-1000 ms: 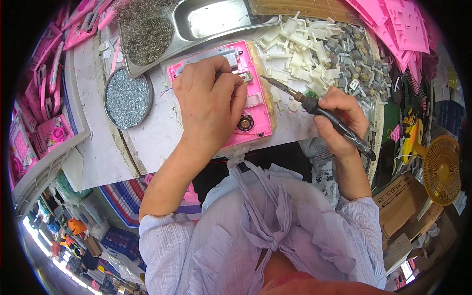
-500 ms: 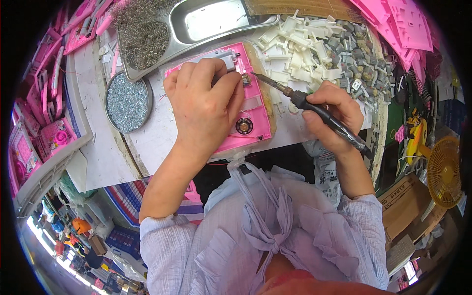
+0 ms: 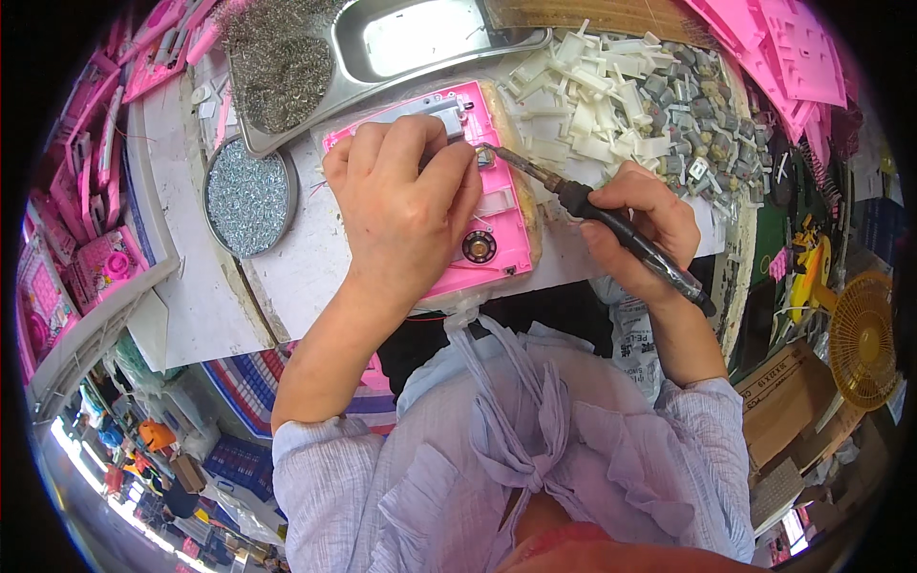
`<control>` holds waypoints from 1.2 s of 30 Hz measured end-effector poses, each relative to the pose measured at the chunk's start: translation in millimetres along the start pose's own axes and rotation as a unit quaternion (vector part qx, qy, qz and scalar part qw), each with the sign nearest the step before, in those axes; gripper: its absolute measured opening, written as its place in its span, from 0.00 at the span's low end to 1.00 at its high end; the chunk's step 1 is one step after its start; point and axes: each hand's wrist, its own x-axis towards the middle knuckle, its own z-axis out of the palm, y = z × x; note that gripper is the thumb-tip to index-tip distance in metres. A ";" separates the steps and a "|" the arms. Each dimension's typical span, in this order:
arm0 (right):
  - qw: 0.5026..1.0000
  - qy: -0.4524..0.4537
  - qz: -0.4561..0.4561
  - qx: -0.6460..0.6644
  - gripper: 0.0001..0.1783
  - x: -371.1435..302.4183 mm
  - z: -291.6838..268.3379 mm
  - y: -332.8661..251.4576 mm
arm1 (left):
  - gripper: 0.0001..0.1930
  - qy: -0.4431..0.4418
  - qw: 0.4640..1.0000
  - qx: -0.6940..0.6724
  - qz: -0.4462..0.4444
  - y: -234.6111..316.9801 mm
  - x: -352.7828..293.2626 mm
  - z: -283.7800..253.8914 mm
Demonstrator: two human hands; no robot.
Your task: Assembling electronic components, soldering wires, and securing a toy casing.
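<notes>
A pink plastic toy housing (image 3: 517, 253) lies open side up on the table. A small round black speaker (image 3: 479, 246) sits in its near right part, and a grey compartment (image 3: 445, 113) runs along its far side. My left hand (image 3: 396, 196) rests over the housing, thumb and index finger pinched at a small metal part (image 3: 486, 156). What is between those fingertips is hidden. My right hand (image 3: 654, 224) grips a soldering iron (image 3: 575, 198) by its black handle, and the iron's tip meets the small metal part close to my left fingertips.
Behind the housing stands a metal tray (image 3: 392, 72) with tangled springs (image 3: 282, 81). A round dish of small silvery pieces (image 3: 246, 199) is at left. White plastic parts (image 3: 597, 95) and small grey motors (image 3: 702, 134) are heaped at right. Pink shells (image 3: 778, 57) stack far right; a yellow fan (image 3: 863, 341) stands beside.
The soldering iron's tip has come down and slightly left onto the small metal part. The housing has shifted slightly right under my left hand, which stays pinched.
</notes>
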 end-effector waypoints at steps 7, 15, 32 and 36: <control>0.999 -0.004 -0.037 -0.024 0.16 1.7 3.6 -1.3 | 0.06 0.012 1.000 -0.010 0.008 -1.5 -1.8 4.4; 1.000 0.006 -0.028 0.004 0.17 -3.8 -7.8 -8.0 | 0.08 -0.004 1.000 0.005 0.006 0.5 -0.6 -0.9; 0.999 0.024 -0.042 -0.016 0.17 -2.7 -19.0 -15.0 | 0.06 -0.003 1.000 0.016 0.017 -0.2 -2.1 0.1; 0.999 0.031 -0.041 -0.015 0.17 -2.2 -19.2 -15.9 | 0.08 -0.008 1.000 0.018 0.017 1.4 -0.1 -3.0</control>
